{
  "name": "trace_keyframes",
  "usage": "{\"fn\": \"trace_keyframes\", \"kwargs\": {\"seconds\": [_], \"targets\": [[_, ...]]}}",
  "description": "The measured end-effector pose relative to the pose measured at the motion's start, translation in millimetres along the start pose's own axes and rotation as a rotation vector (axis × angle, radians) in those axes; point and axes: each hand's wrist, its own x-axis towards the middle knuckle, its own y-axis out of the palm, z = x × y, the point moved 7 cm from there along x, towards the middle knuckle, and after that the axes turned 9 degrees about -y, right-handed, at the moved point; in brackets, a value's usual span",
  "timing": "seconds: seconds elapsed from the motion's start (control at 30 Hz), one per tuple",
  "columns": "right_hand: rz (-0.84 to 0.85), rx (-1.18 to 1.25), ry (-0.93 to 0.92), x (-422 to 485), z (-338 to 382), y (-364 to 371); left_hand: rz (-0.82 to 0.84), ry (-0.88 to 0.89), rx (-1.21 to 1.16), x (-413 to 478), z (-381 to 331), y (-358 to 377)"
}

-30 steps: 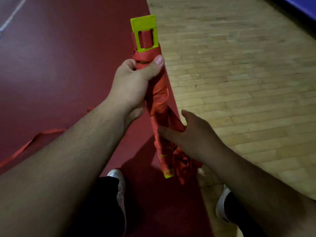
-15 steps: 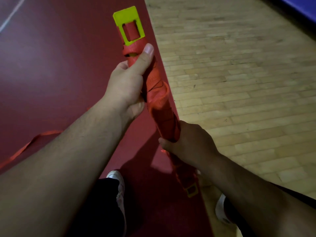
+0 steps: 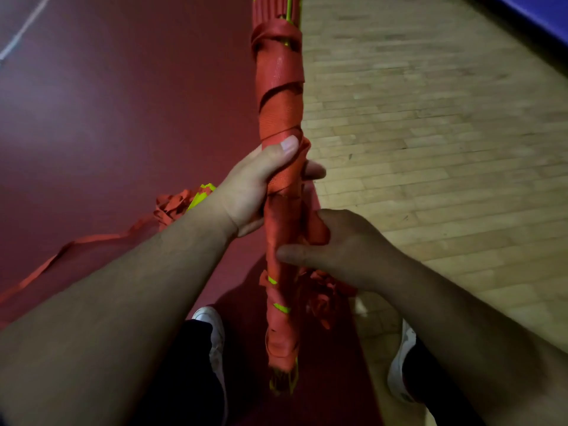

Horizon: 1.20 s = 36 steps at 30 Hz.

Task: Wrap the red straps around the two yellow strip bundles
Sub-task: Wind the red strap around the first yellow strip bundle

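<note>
Dark red floor [image 3: 107, 118] on the left, white line [image 3: 24, 29] across its far corner, pale wooden floor [image 3: 430, 133] on the right, blue edge [image 3: 541, 13] top right, left white shoe [image 3: 212, 325], right white shoe [image 3: 399, 364], dark trouser leg [image 3: 196, 382]

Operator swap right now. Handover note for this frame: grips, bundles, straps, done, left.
Left grip: curled round the held bundle at mid-height.
Right grip: just below, thumb across the bundle, fingers round the red strap.
Done: strap spiralled over most of the held bundle, which stands near upright; yellow shows in gaps low down.
Slack strap hangs bunched by the right wrist.
Second bundle lies on the red floor at left, its trailing strap loose.
Left: wind in the slack, then wrap the second bundle.
</note>
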Motion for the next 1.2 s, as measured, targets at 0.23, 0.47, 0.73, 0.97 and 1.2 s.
{"fn": "trace_keyframes", "kwargs": {"seconds": [0.23,0.47,0.73,0.97,1.2], "targets": [[0.127,0.14,0.035,-8.4,-11.0,-25.2,-0.021,0.015,-0.002,2.1,-8.7,-5.4],[0.092,-0.198,0.045,-10.5,-14.1,-22.0,-0.185,0.05,0.069,6.7,-9.6,-12.5],[-0.11,-0.105,-0.005,-0.7,-4.4,-13.5,-0.123,0.03,-0.035,-0.9,-19.9,16.0],[0.158,0.266,-0.122,-7.8,9.3,-3.5,0.308,-0.049,0.064,-11.7,-9.5,28.4],[0.142,0.034,-0.065,-0.5,-0.3,-5.4,0.197,-0.04,-0.153,-6.6,-14.2,15.6]]}}
